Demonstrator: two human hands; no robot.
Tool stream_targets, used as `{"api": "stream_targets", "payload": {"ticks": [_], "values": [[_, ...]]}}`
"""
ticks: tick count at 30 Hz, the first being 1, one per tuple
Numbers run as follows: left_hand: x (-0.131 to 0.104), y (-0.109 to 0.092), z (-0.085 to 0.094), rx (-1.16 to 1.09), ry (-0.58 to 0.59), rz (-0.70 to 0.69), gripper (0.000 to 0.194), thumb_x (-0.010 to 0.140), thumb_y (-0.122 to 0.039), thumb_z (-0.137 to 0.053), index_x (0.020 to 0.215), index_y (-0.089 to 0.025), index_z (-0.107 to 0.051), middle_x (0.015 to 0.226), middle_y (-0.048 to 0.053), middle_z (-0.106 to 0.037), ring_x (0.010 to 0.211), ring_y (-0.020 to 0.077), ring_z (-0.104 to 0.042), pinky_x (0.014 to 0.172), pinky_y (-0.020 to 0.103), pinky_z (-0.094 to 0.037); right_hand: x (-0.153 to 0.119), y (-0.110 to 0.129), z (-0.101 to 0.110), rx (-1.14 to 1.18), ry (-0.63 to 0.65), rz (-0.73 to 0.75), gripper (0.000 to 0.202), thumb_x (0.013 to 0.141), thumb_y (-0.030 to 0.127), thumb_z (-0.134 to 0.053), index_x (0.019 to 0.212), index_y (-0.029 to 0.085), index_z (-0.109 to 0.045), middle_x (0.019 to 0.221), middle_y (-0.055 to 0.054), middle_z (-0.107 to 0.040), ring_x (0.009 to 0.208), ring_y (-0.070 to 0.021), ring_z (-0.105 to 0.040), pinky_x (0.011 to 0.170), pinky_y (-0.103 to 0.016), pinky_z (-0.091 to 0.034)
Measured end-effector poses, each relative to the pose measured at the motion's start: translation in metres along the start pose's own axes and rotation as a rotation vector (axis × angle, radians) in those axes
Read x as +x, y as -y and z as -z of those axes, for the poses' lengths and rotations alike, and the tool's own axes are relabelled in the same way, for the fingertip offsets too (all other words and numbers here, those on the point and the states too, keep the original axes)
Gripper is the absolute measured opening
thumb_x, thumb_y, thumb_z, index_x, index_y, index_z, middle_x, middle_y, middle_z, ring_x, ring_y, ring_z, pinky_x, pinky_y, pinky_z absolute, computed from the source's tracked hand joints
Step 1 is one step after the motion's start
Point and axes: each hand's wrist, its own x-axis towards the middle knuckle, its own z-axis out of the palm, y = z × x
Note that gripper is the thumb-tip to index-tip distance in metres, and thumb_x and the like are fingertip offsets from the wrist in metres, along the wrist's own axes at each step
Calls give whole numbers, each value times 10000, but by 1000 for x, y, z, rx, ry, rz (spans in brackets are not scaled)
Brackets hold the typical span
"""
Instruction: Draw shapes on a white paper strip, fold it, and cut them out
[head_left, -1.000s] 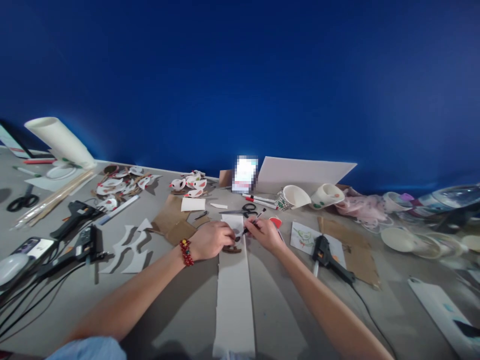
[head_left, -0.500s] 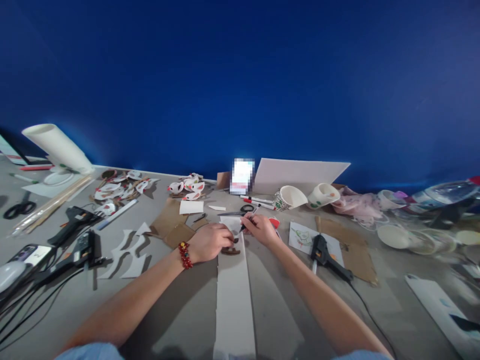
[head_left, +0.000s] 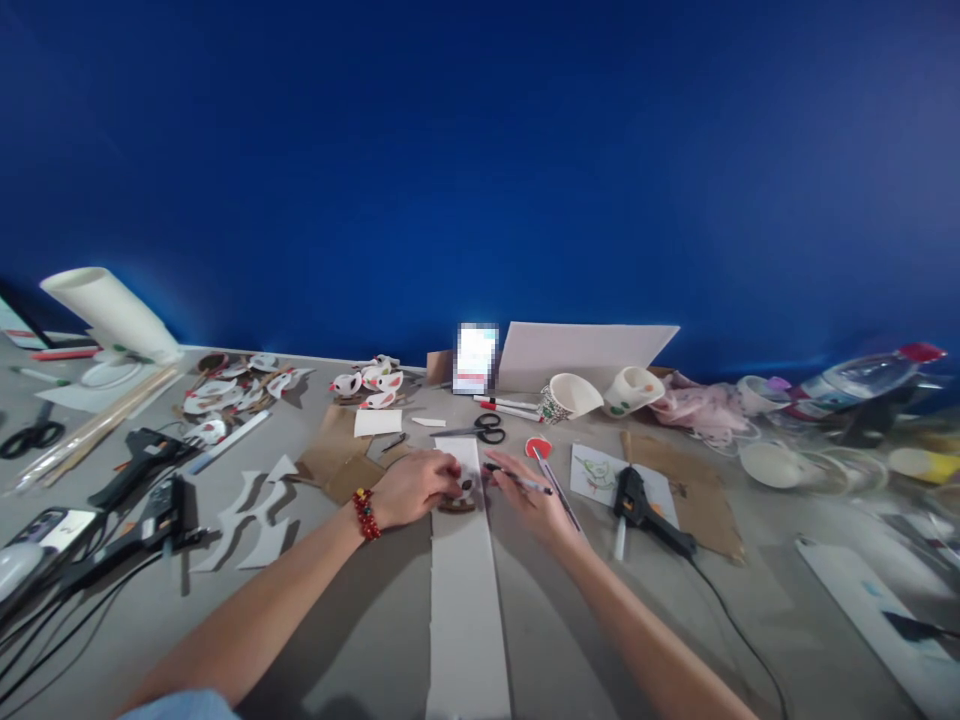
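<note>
Pen (head_left: 519,478) — crosswise; strip (head_left: 463,600) — fore-and-aft

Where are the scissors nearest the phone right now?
In the head view, the scissors lie near the middle of the table, just beyond the white strip and left of the red round piece.

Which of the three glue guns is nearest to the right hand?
The glue gun partly over the drawing; the other two glue guns lie left of the left hand.
</note>
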Motion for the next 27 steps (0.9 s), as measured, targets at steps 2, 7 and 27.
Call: {"api": "stream_targets", "payload": {"ticks": [2,7,27], "values": [[-1,1,0,6,6,14,216,924,-184,-521,975,-243,-722,1096,55,-614,968,190,-606,880,296,-459,-6,4,0,-28,35,31,388,986,403,-432,1333,265,-537,1272,-77,-638,1084,-230,-652,901,-345,-539],[-1,4,1,-41,18,-12,224,933,-169,-512,988,-230,-721,1120,70,-601,1047,200,-578,922,303,-456,-10,11,-1,-162,76,120,382,1003,305,-378,1365,251,-487,1240,-103,-654,1072,-231,-650,898,-346,-522],[-18,-31,5,-23,83,-21,226,929,-135,-488,1128,-190,-578,1111,78,-631,1043,200,-558,932,320,-466,-13,9,-4,-236,44,191,286,1005,253,-356,1188,227,-574,1107,-101,-683,1030,-244,-628,854,-344,-510]]}}
